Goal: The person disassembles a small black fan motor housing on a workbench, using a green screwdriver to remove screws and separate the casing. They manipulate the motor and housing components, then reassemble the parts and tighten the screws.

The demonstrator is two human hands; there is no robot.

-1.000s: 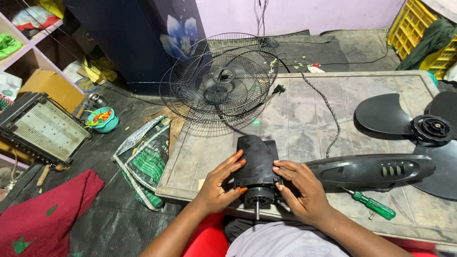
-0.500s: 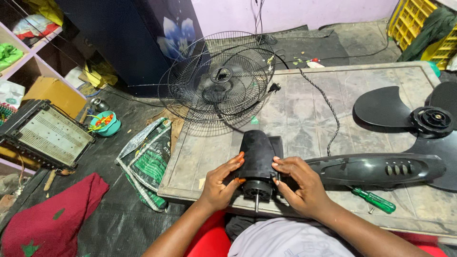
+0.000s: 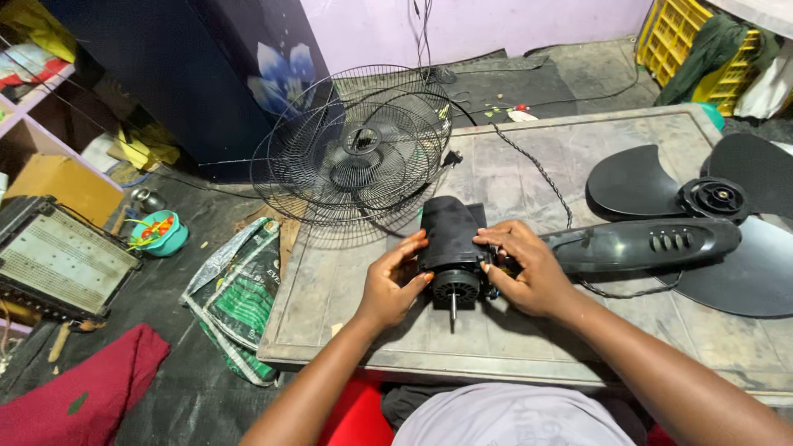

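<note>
A black fan motor housing [image 3: 448,235] lies on a grey slab table [image 3: 529,173], its shaft pointing toward me. My left hand [image 3: 393,285] grips its left side. My right hand [image 3: 529,268] holds its right side, where the motor joins the black fan neck [image 3: 652,244]. A black fan blade [image 3: 719,202] rests at the table's right. Two black wire fan guards [image 3: 355,157] lean at the table's far left corner. A twisted black cord [image 3: 533,165] runs across the table toward the motor.
On the floor at left lie a green-and-white sack [image 3: 239,293], a teal bowl of small parts [image 3: 157,233], a flat grey metal unit [image 3: 58,260] and a red cloth [image 3: 74,396]. A yellow crate [image 3: 694,41] stands at the back right. A dark cabinet [image 3: 182,74] stands behind.
The view has shifted: the green screwdriver to the right of my right hand is gone from sight. Both hands stay on the motor housing, with little change in grip.
</note>
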